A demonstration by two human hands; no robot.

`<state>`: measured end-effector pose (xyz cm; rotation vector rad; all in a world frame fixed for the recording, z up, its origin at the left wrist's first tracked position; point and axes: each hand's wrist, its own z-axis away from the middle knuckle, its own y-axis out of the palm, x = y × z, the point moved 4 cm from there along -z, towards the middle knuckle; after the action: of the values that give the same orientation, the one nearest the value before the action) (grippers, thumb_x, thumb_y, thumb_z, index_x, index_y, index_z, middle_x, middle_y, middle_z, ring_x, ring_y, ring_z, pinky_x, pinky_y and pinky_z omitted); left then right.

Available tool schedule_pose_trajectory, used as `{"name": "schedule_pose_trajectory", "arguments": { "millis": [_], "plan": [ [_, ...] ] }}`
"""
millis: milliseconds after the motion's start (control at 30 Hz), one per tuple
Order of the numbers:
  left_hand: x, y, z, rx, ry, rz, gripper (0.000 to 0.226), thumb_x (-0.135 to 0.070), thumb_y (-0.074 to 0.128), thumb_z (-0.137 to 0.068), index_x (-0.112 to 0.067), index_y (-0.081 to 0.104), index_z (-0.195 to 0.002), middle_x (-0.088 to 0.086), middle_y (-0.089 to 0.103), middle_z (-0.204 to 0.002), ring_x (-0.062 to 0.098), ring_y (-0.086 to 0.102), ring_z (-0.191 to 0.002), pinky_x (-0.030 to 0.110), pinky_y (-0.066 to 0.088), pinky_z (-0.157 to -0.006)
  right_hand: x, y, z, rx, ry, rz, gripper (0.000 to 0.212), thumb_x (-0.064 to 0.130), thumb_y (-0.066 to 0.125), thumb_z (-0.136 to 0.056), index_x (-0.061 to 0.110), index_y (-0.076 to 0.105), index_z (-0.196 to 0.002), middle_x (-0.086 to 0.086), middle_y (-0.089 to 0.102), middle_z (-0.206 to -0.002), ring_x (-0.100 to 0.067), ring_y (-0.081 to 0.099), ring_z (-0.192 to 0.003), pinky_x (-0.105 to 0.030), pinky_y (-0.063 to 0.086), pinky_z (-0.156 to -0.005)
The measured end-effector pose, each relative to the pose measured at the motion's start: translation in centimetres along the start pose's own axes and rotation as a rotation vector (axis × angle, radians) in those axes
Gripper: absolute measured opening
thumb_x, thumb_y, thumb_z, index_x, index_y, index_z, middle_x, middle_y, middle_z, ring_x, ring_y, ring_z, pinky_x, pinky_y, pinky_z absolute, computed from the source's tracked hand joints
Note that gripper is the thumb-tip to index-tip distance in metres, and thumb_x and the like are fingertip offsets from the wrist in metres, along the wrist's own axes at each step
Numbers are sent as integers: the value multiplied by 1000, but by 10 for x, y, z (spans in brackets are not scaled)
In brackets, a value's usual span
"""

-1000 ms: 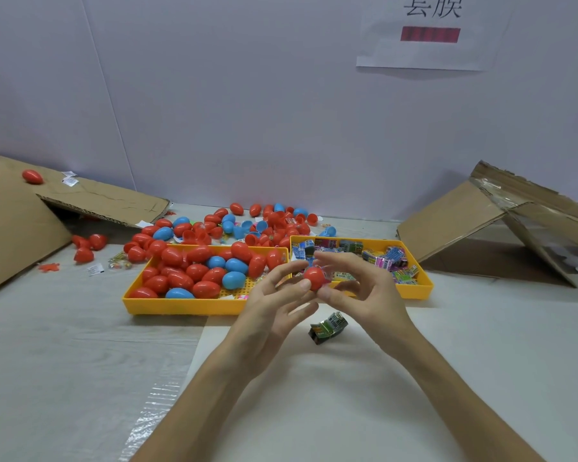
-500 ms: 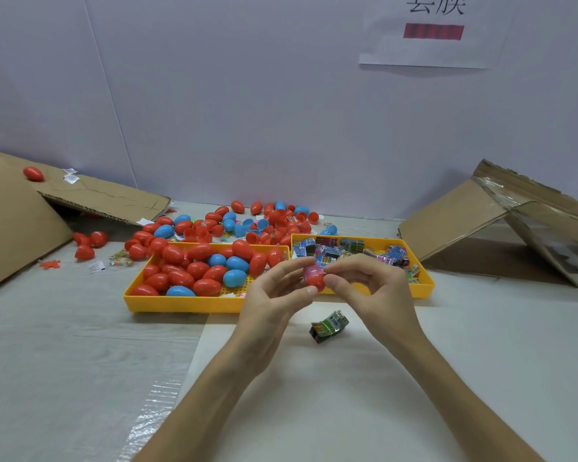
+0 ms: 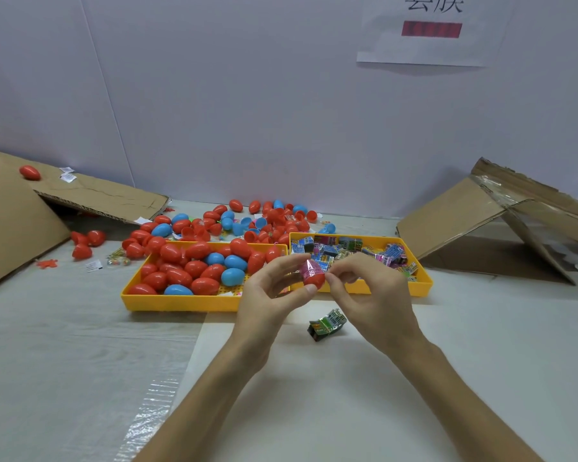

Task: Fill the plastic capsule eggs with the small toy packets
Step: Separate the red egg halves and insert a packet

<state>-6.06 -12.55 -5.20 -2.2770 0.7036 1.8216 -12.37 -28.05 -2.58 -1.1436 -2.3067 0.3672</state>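
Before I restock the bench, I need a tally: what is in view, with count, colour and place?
left tray: one, yellow, holds many red and blue eggs
right tray: one, yellow, holds many printed packets
loose eggs: many, red and blue, behind the trays
green packet: one, on table below the hands
cardboard: flattened brown pieces, far left and right
held egg half: one, red, pink packet in it
left hand, right hand: both gripping it

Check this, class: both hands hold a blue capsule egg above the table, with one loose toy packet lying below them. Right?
Not quite. The head view shows the capsule egg held between the left hand and right hand is red, not blue. The loose toy packet does lie below.
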Motion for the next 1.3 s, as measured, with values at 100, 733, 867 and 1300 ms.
{"name": "schedule_pose_trajectory", "arguments": {
  "millis": [100, 733, 867, 1300],
  "plan": [
    [-1, 1, 1, 8, 3, 3, 39, -12, 82, -81, -38, 74, -109, -14, 75, -110, 2, 69, -105, 13, 54, -75, 1, 2, 0, 23, 2, 15, 5, 9, 65, -92, 10, 65, -88, 2, 63, -81, -10, 58, -74, -26, 50, -67],
    [-5, 6, 3, 4, 20, -5, 37, -23, 81, -76, -32, 73, -111, -16, 76, -106, 3, 70, -104, 12, 54, -73, 5, 8, 3, 36, 21, 30, 10, 17, 50, -96, 10, 55, -90, 1, 55, -82, -7, 50, -74, -15, 43, -67],
    [-6, 7, 4, -6, 20, -8, 37, -29, 81, -73, -36, 73, -108, -18, 75, -106, 1, 70, -103, 12, 54, -72, 7, 8, 3, 38, 17, 33, 12, 17, 49, -97, 9, 55, -90, 1, 56, -83, -7, 50, -75, -16, 44, -68],
    [-6, 4, 4, -46, 193, -239, 40, -10, 85, -78, -26, 63, -107, 2, 65, -110, 13, 67, -101, 23, 58, -80, 0, 22, 4, 133, 541, -671, 12, 24, 76, -83, 23, 70, -93, 0, 74, -92, -21, 75, -87, -28, 58, -73]
  ]
}}
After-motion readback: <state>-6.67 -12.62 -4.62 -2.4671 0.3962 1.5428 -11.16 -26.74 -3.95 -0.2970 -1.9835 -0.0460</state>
